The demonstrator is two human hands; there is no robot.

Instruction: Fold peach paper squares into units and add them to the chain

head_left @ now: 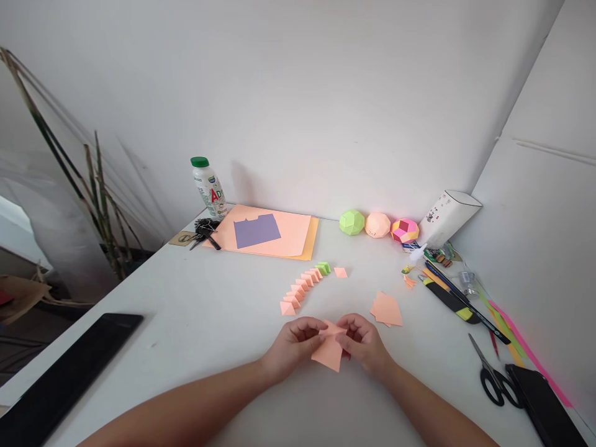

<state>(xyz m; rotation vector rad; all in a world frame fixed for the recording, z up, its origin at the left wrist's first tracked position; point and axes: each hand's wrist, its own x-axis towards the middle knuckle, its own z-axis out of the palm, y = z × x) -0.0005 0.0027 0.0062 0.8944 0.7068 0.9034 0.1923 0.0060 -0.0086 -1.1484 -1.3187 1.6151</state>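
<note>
At the near middle of the white table (195, 310), the left hand (293, 344) and the right hand (365, 344) meet over a peach paper piece (328, 359). Both hands pinch its upper edge, with the fingers curled narrow around it and the thumbs on top. The paper's lower corner points down toward the near edge, between the two wrists. It may already carry a fold, but the fingers cover its top part.

Just beyond the hands, a row of folded peach units (300, 288) runs away to the right. It ends in a few green units (323, 268), and a single peach square (341, 272) lies just beside them. Right of the hands lies a small stack of peach sheets (387, 309).

Farther off on the left, large peach sheets (288, 233) carry a purple sheet (257, 231), with keys (205, 230) and a white bottle (208, 186) next to them. By the far wall stand a green paper ball (351, 221), a peach paper ball (377, 225) and a pink-and-yellow paper ball (405, 230). Scissors (493, 375) lie at the near right, with pens (454, 295) beyond them.
</note>
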